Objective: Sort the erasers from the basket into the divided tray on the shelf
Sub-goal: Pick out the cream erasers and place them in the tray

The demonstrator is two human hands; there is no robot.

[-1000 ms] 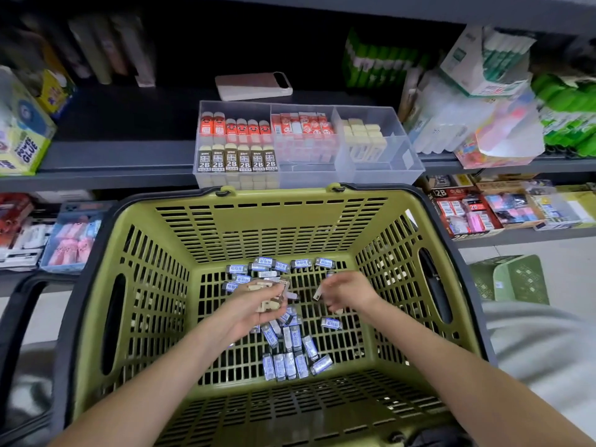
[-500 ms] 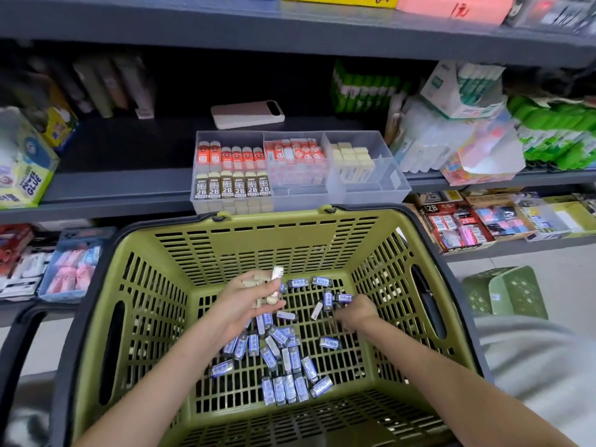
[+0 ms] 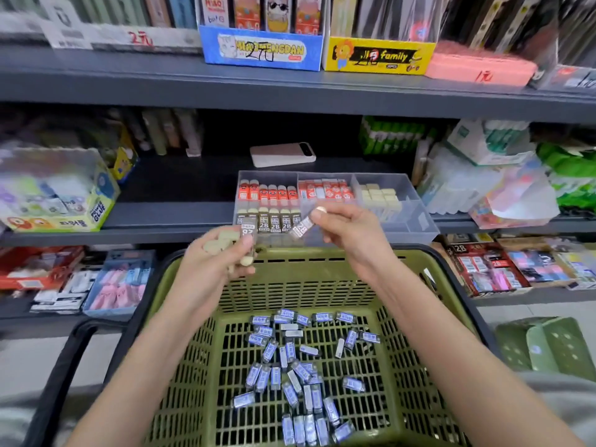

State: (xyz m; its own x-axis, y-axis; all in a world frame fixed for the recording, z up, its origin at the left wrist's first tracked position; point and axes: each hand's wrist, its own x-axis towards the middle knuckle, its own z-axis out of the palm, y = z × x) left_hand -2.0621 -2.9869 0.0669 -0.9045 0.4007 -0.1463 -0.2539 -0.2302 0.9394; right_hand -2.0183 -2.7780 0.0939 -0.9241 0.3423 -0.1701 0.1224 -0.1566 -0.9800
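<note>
The sorting is well under way but far from finished. The divided tray (image 3: 422,232) on the grey shelf (image 3: 167,217) already holds orange-sleeved erasers (image 3: 267,192) behind a row of dark 2B erasers (image 3: 274,221) in its left section. Red-and-white erasers (image 3: 325,190) fill the middle, and bare beige blocks (image 3: 380,196) sit in the right rear cell.

Both hands are raised between basket and tray. The left hand (image 3: 219,262) is curled round a handful of beige erasers (image 3: 222,241) with one dark-sleeved eraser (image 3: 248,230) held upright by the thumb. The right hand (image 3: 351,230) pinches a single 2B eraser (image 3: 301,228) in its fingertips, just in front of the 2B row — that looks like its destination.

A large scatter of blue-sleeved erasers (image 3: 292,371) lies on the floor of the green basket (image 3: 322,272) — I judge this the bulk of what is left, with none of that kind visible in the tray.
</note>
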